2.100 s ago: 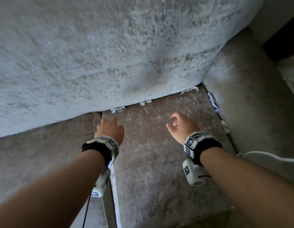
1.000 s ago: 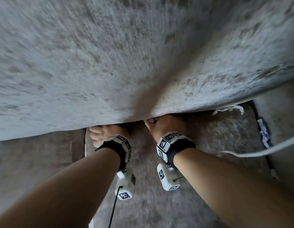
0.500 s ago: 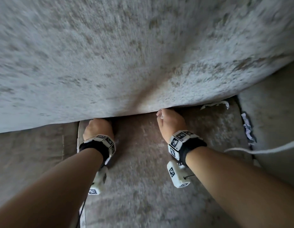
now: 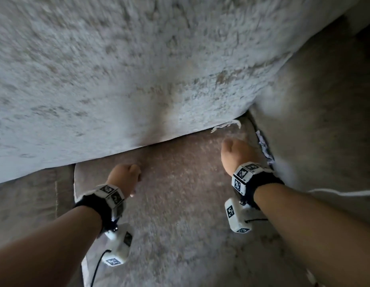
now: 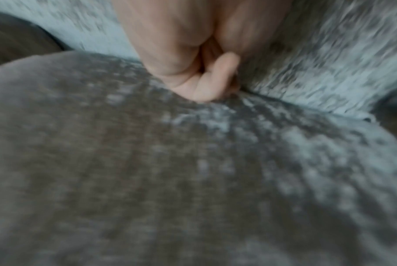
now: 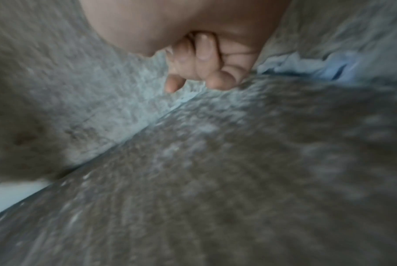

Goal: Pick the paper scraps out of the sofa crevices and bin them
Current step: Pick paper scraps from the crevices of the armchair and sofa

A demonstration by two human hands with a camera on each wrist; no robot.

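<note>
- Fingers (image 6: 204, 59) of the right hand (image 4: 236, 156) are curled; what they hold, I cannot tell.
- Left hand (image 4: 123, 177) is fisted too, lower left, farther off.
- Paper scrap (image 4: 226, 125) lies just above the right hand, stretched along the back crevice.

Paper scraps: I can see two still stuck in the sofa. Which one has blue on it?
The scrap beside the armrest, in the side crevice right of the right hand. The scrap under the back cushion looks plain white.

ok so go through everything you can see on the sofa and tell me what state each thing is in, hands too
left hand: fingers curled, contents not visible
right hand: fingers curled, contents not visible
white paper scrap in the back crevice: wedged, sticking out
white and blue paper scraps in the side crevice: wedged, sticking out
grey fabric back cushion: resting on the seat
</note>
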